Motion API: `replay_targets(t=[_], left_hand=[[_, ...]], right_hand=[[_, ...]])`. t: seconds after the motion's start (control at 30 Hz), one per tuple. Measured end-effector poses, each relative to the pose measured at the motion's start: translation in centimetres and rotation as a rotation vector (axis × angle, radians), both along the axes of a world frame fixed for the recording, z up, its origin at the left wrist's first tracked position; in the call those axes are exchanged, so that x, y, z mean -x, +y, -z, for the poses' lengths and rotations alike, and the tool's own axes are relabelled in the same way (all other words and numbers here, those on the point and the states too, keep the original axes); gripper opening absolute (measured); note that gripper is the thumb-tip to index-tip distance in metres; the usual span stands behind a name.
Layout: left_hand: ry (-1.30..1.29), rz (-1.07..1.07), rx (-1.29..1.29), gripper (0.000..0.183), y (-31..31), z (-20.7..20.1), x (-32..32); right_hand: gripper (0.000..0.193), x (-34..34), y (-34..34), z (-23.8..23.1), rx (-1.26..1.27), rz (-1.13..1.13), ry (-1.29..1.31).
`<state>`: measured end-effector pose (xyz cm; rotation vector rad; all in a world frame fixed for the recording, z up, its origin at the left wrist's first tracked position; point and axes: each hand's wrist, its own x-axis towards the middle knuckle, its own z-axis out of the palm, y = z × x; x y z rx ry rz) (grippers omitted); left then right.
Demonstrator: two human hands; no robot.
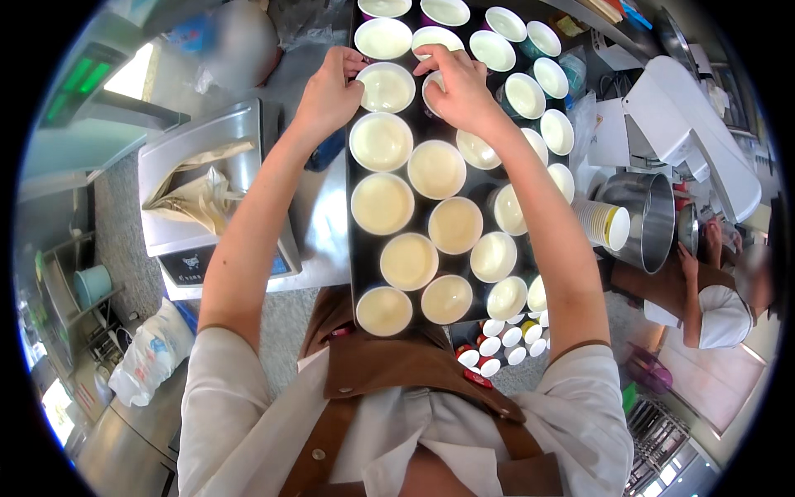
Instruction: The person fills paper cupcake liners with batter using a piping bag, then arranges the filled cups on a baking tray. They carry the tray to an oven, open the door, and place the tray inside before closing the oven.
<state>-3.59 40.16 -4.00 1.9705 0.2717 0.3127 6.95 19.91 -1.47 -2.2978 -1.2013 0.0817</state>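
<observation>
Pale, creamy liquid fills rows of white-rimmed paper cups [381,142] on a dark tray [357,248] before me. At the far left of the rows, my left hand [333,93] is beside one filled cup [387,87], its thumb and bent fingers apart near the rim. My right hand [460,87] is across from it, thumb and fingers spread above a neighbouring cup [435,93] that it partly covers. Its fingertips come close to the rim of the cup [437,38] behind. Neither hand visibly lifts a cup. My right forearm hides parts of several cups.
Left of the tray stands a scale [286,248] with a crumpled brown wrapper [199,195] on it. To the right are a stack of paper cups [602,224], a steel bowl [654,219] and a white machine [696,132]. Another person [712,306] works farther right. More cups [497,344] sit lower down.
</observation>
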Motion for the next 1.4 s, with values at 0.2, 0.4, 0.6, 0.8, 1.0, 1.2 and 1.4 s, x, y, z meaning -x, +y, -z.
replay_targets(t=[0.2, 0.4, 0.6, 0.8, 1.0, 1.2, 1.4], left_hand=[[-0.018, -0.045, -0.194, 0.038, -0.7, -1.8, 3.1], [0.051, 0.002, -0.046, 0.034, -3.8, -3.0, 10.2], [0.117, 0.03, 0.079, 0.032, -6.1, -2.5, 14.0], [0.111, 0.037, 0.101, 0.035, -7.4, -2.5, 14.7], [0.153, 0.031, 0.082, 0.039, -7.7, -2.6, 15.0], [0.147, 0.033, 0.101, 0.039, -7.8, -2.6, 14.9], [0.161, 0.014, 0.093, 0.039, -8.2, -2.6, 15.2]], right_hand=[[0.042, 3.1, -2.1, -1.7, -0.038, -0.044, 0.072], [0.045, 6.3, -7.0, -2.8, -0.037, -0.024, 0.08], [0.057, 6.3, -10.9, -2.9, 0.02, 0.039, 0.166], [0.068, 7.5, -10.2, -3.9, 0.096, -0.044, 0.036], [0.073, 6.4, -10.3, -2.6, 0.109, -0.045, -0.192], [0.07, 7.2, -11.4, -3.0, 0.097, 0.001, -0.174], [0.059, 12.5, -12.7, -3.4, 0.066, 0.046, 0.144]])
